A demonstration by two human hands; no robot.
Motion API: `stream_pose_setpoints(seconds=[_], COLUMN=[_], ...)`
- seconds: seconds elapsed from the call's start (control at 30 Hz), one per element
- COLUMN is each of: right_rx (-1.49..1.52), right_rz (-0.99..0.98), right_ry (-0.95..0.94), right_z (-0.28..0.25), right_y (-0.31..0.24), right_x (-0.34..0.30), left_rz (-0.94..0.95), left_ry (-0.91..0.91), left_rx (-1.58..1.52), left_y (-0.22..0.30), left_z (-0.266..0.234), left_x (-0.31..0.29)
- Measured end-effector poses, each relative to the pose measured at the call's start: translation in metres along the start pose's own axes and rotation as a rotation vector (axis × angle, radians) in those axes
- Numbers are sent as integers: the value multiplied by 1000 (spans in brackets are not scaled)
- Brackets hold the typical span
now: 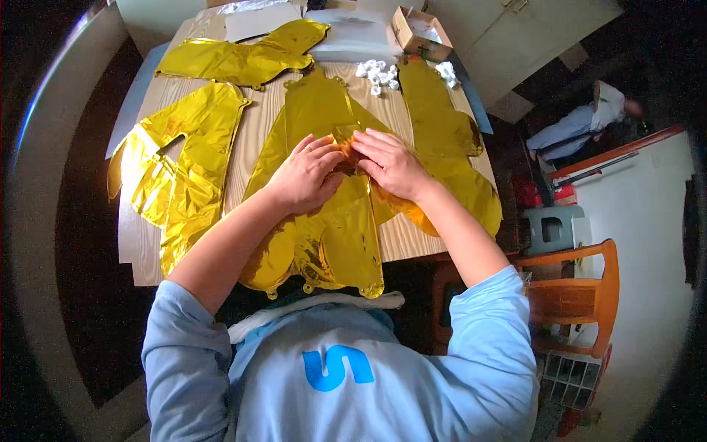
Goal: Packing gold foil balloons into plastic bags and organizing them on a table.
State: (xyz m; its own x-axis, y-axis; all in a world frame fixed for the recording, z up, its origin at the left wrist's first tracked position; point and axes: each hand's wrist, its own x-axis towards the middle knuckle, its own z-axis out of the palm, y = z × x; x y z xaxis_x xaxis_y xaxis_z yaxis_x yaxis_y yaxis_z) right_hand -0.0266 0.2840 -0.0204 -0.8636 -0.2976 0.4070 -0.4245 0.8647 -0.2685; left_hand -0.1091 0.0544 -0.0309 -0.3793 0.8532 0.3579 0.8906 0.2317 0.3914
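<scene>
A flat, uninflated gold foil balloon [313, 99] lies across the middle of the table, its lower end hanging over the near edge. My left hand [309, 173] and my right hand [390, 166] meet at its centre. Between them the fingers of both are bent over a crumpled, folded bit of the gold foil, gripping it; the exact pinch is partly hidden by the fingers. Left of my left forearm is a wrinkled gold foil balloon [202, 121] with a small cut-out. Another flat gold foil balloon [434, 118] spreads beyond my right hand.
One more gold foil balloon [236, 62] rests at the far left of the wooden table [398, 239]. White crumpled bits [378, 76] lie near an open cardboard box [421, 35] at the back. A wooden chair [574, 295] and a grey stool [549, 230] stand right; another person [582, 121] is farther off.
</scene>
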Motion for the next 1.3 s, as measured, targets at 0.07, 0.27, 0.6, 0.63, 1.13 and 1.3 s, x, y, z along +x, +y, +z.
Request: stream_pose_setpoints(seconds=[0.07, 0.27, 0.6, 0.63, 1.13, 1.3], right_rx=[52, -93, -101, -104, -86, -52], right_rz=[29, 68, -4, -4, 29, 43], right_ry=[48, -61, -137, -139, -58, -55], right_z=[-1, 0, 7, 7, 5, 1], right_y=[2, 10, 7, 8, 9, 7], right_x=[0, -2, 3, 3, 5, 5], left_rz=[-21, 26, 49, 51, 35, -199], left_ry=[-54, 39, 59, 56, 348, 197], left_rx=[-38, -32, -61, -55, 10, 160], left_y=[2, 2, 1, 0, 4, 11], left_z=[-5, 0, 1, 1, -6, -32], left_x=[1, -1, -1, -1, -2, -24])
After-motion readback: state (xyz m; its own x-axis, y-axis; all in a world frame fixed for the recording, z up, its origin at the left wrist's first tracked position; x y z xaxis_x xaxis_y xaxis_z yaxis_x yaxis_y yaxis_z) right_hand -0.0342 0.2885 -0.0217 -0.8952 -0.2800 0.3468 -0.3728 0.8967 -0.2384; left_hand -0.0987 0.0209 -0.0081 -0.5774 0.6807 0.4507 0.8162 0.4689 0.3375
